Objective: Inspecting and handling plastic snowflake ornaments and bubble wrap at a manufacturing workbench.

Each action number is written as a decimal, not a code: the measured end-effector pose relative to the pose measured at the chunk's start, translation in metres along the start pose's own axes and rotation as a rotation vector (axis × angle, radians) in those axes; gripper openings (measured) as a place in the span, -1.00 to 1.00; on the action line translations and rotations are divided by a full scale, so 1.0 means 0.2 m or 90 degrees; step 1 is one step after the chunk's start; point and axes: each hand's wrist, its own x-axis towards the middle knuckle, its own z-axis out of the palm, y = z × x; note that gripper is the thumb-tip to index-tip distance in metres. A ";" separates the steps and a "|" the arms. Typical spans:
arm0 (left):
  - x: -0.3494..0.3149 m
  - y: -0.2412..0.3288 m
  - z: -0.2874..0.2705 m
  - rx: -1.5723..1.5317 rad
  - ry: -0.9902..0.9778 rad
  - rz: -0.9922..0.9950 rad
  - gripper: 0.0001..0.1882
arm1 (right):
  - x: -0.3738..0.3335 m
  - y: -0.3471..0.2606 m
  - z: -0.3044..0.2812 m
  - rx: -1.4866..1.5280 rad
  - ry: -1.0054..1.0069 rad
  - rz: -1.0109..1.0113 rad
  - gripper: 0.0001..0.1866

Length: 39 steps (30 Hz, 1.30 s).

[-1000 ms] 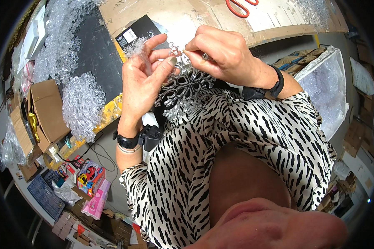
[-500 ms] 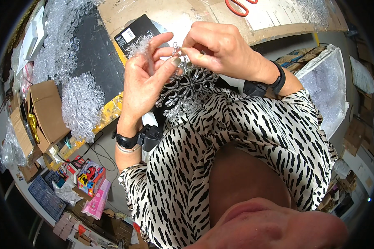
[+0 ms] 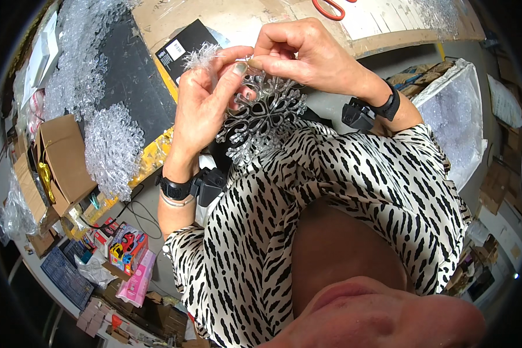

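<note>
A clear plastic snowflake ornament hangs below my fingertips, in front of my patterned top. My left hand pinches its upper tip between thumb and index finger. A tuft of white thread or fine strips sticks out from behind the left fingers. My right hand is closed in a pinch at the same tip, touching the left fingertips. Whatever thin piece lies between the right fingers is too small to make out. Both wrists wear black straps with small dark devices.
A heap of clear snowflakes lies on the table's left, beside a dark board. A black card and red-handled scissors lie beyond my hands. An open cardboard box stands left. A white sack of clear pieces is at right.
My hands have drawn closer together at the ornament's tip, and the left index finger has bent down to it. The snowflake has shifted slightly and shows more of its face.
</note>
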 end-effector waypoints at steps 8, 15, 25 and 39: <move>0.04 -0.01 -0.02 0.007 0.009 -0.038 -0.72 | 0.00 0.00 0.01 -0.017 0.030 -0.042 -0.87; 0.07 -0.04 -0.03 -0.024 -0.008 -0.064 -0.71 | 0.00 0.03 0.01 -0.023 0.032 -0.023 -0.87; 0.09 -0.04 -0.03 -0.041 -0.039 -0.066 -0.70 | 0.01 0.04 0.02 -0.019 0.077 -0.044 -0.79; 0.10 -0.06 -0.02 0.009 0.014 -0.034 -0.71 | 0.08 0.04 -0.04 0.461 -0.091 0.271 -0.83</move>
